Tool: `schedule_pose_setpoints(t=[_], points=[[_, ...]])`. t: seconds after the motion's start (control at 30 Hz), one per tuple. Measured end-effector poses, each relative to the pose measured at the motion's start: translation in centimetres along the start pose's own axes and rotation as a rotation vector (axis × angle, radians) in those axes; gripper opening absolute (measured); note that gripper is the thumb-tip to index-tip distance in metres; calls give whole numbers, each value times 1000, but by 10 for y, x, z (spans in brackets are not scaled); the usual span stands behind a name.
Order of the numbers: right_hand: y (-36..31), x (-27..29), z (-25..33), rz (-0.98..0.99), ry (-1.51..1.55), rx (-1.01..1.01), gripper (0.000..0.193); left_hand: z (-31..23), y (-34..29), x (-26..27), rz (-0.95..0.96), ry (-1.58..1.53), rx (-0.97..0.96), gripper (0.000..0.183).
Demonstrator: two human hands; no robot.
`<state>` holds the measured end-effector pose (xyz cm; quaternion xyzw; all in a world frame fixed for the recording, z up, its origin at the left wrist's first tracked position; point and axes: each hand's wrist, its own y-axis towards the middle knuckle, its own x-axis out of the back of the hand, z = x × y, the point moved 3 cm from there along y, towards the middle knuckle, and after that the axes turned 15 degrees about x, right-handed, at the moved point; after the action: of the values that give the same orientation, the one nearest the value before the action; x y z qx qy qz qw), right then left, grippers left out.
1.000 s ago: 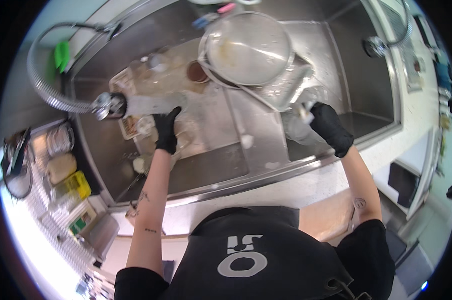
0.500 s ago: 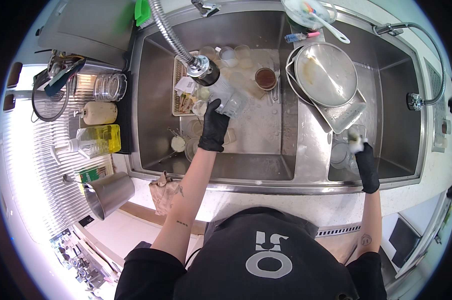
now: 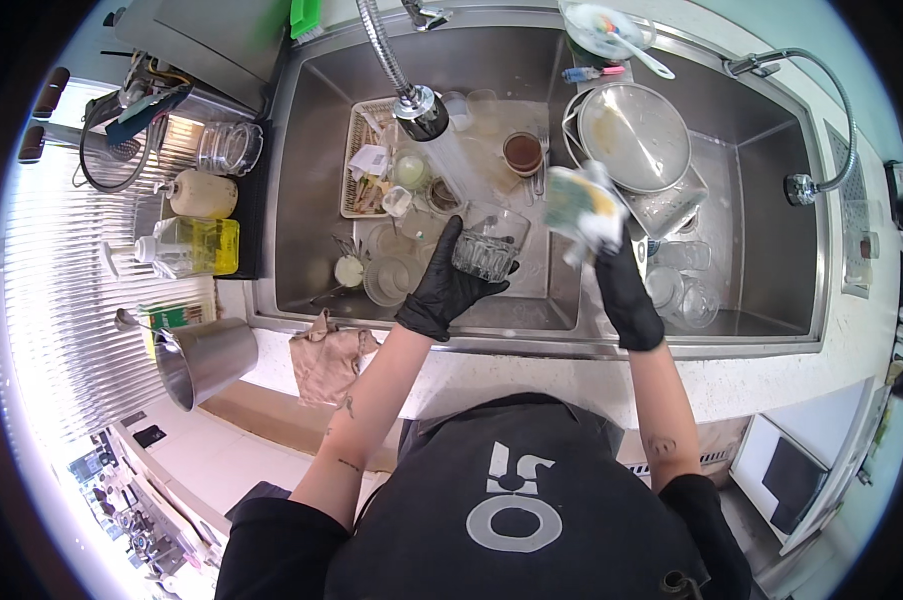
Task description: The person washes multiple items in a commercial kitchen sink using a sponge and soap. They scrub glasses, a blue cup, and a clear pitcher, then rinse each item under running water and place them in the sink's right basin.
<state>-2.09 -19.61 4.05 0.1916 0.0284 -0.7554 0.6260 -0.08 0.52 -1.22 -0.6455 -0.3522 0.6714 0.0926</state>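
My left hand (image 3: 454, 285), in a black glove, grips a clear ribbed drinking glass (image 3: 488, 248) tilted over the left sink basin. Above it a spray faucet (image 3: 422, 112) pours water down beside the glass. A foamy green and yellow sponge (image 3: 582, 210), smeared by motion, is in my gloved right hand (image 3: 627, 295) over the divider between the basins. Below in the left basin lie stacked cups (image 3: 390, 278), a glass of brown liquid (image 3: 524, 153), and a beige basket (image 3: 360, 190) with small scraps.
In the right basin, a large round metal pan (image 3: 637, 135) rests on a metal tray (image 3: 677, 205), with clear glasses (image 3: 692, 300) nearer me. A bowl of suds (image 3: 604, 35) stands behind. Along the left are a soap bottle (image 3: 202, 193), a metal pitcher (image 3: 207, 365) and a brown cloth (image 3: 330, 358).
My right hand has swung left with the sponge, from the right basin to the divider. My left hand has lowered the glass away from the faucet, slightly right.
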Motion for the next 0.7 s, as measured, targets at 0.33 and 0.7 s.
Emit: schedule_pose_setpoints(t=[0.33,0.7], points=[[-45,-33,-40,730,-466,171,20,-7,0,8,-292,348,84,37],[-25,-48,-21,318,78,-419,24,-11,-24,-42,-289,1176,-645,31]])
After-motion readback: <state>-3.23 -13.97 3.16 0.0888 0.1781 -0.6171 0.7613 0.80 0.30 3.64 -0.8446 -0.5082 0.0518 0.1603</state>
